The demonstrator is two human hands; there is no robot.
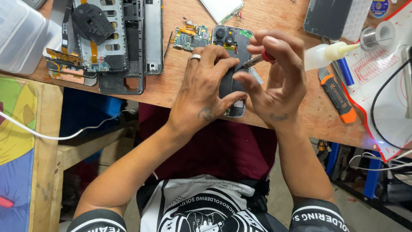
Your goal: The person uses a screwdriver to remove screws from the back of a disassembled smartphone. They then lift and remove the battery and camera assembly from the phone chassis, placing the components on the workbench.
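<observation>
Head view: wooden bench [283, 25], scuffed raw plywood, its near edge running diagonally just below the hands, lap and open floor under it. Bare wood is scarce: a strip between the part piles, little else.

Left: clear plastic box [19, 34] at the corner, then a stack of stripped phone frames [124, 43], dark metal with orange flex strips, overhanging the bench edge. Right: white silicone mat [382, 73] with red border, black cable looped over it, crowding the right hand's side. Orange-and-black knife [338, 95] lies just beside the mat's edge, squeeze bottle [319, 56] above it, nozzle pointing right.

Centre: phone [234, 56], back off, glossy black, camera cluster at the top, bottom end right at the bench edge. Small green-and-gold board [189, 38] sits just left of it.

Left hand [204, 92] lies flat over the phone's lower half, fingers spread, pinning it, ring on one finger. Right hand [274, 81] pinches a slim screwdriver [254, 61], red collar, metal shaft, tip angled down onto the phone's middle.
</observation>
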